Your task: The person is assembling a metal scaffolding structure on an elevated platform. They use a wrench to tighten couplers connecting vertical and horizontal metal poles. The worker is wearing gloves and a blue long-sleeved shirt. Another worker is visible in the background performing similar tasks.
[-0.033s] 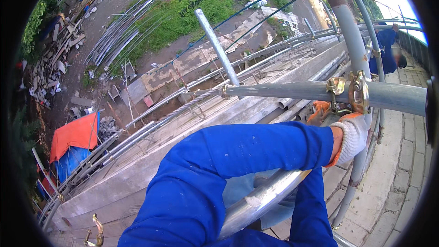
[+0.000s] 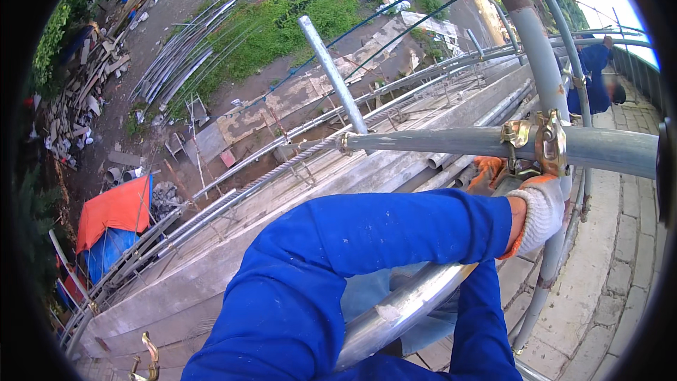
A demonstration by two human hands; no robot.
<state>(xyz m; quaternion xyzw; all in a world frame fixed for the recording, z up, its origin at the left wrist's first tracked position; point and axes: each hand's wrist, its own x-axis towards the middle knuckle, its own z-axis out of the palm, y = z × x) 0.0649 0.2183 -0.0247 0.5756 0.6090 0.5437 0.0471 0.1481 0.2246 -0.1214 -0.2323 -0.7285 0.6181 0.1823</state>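
My left arm, in a blue sleeve, reaches across to the right. My left hand, in a white knit glove with orange edging, is at the upright scaffold pole, just below a brass-coloured scaffold coupler; its fingers are hidden. The coupler sits where a horizontal grey pipe crosses the upright. Behind my left forearm rises my right arm. My right hand, in an orange-palmed glove, shows only partly below the coupler, its fingers curled around something I cannot make out. A shiny metal pipe slants beneath my left forearm.
A co-worker in blue is farther along the brick-paved walkway. A loose coupler shows at lower left. Beyond the concrete ledge, the ground lies lower, with stacked pipes and an orange tarp.
My right hand has shifted slightly left beside the coupler. My left hand stays at the upright pole, and the view has moved only a little.
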